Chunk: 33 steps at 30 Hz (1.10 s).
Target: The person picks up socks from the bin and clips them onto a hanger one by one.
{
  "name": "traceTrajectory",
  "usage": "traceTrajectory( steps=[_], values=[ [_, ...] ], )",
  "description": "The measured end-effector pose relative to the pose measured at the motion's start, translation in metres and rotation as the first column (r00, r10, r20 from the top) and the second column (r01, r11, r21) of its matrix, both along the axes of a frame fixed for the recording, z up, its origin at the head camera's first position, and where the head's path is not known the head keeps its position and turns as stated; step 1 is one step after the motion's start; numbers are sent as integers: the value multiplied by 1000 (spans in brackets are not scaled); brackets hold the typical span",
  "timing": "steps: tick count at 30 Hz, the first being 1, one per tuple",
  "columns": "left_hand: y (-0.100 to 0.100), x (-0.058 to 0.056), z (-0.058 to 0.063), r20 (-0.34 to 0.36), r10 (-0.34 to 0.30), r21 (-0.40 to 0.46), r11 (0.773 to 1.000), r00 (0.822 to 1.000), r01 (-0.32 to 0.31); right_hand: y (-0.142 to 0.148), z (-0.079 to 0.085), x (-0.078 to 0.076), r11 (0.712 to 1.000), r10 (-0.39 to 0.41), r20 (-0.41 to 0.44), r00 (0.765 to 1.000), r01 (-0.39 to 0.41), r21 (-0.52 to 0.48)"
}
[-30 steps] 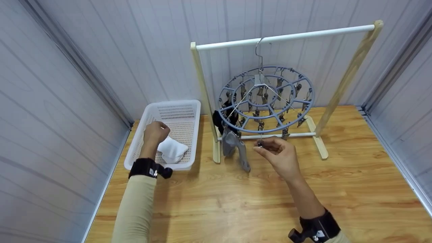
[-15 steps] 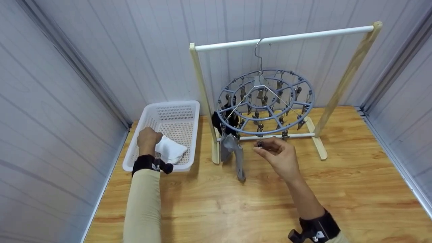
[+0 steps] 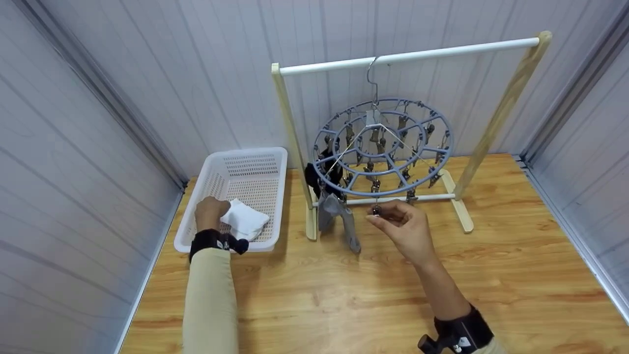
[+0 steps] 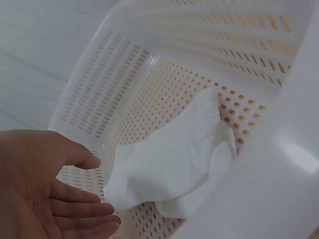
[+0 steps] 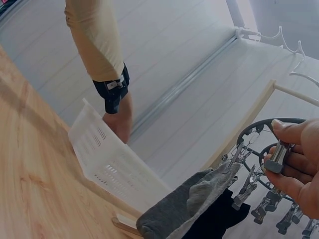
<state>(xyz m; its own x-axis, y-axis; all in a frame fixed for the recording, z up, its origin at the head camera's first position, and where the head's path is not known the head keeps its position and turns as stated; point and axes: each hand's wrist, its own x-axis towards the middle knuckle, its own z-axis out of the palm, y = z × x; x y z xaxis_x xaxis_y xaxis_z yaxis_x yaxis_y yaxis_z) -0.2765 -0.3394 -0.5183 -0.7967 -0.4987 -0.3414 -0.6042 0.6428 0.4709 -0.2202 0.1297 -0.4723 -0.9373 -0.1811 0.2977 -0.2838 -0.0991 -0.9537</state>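
Note:
My left hand [image 3: 211, 213] is down inside the white basket [image 3: 282, 196], at the left end of a pair of white socks [image 3: 245, 217]. In the left wrist view its fingers [image 4: 82, 208] are extended, with the thumb apart. The near edge of the white socks [image 4: 164, 164] lies by the fingertips; whether they touch is unclear. My right hand [image 3: 405, 228] pinches a metal clip [image 5: 278, 157] between thumb and fingers, below the front rim of a round blue-grey clip hanger [image 3: 383, 192]. Grey socks [image 3: 339, 216] and something black [image 3: 314, 178] hang at the hanger's left side.
The hanger hooks over the white bar [image 3: 417, 56] of a wooden-legged rack [image 3: 503, 113]. Several other metal clips [image 3: 434, 180] dangle from its rings. Panelled walls [image 3: 98, 123] stand behind and at both sides of the wood-grain surface [image 3: 334, 300].
My left hand has moved down and slightly left in the basket, to the end of the white socks. The grey socks sway beneath the hanger. My right hand stays on the clip.

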Motion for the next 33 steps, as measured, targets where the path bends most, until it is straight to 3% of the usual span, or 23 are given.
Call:
traceTrajectory(
  steps=[12, 20, 26, 33],
  values=[
    [4, 0, 5, 40, 43, 132, 990, 998, -48, 3, 4, -1, 1000, -1, -2, 1000, 1, 8],
    [4, -8, 1, 24, 50, 102, 993, 998, -52, 4, 5, -1, 1000, -2, -1, 1000, 2, 20],
    [6, -9, -2, -47, 163, 207, 967, 985, -150, 4, 6, -1, 1000, 3, 3, 1000, -3, 26],
    [10, -13, -7, -100, 242, 306, 930, 965, -201, 4, 6, 0, 1000, 28, 0, 1000, -28, 10]
  ],
)
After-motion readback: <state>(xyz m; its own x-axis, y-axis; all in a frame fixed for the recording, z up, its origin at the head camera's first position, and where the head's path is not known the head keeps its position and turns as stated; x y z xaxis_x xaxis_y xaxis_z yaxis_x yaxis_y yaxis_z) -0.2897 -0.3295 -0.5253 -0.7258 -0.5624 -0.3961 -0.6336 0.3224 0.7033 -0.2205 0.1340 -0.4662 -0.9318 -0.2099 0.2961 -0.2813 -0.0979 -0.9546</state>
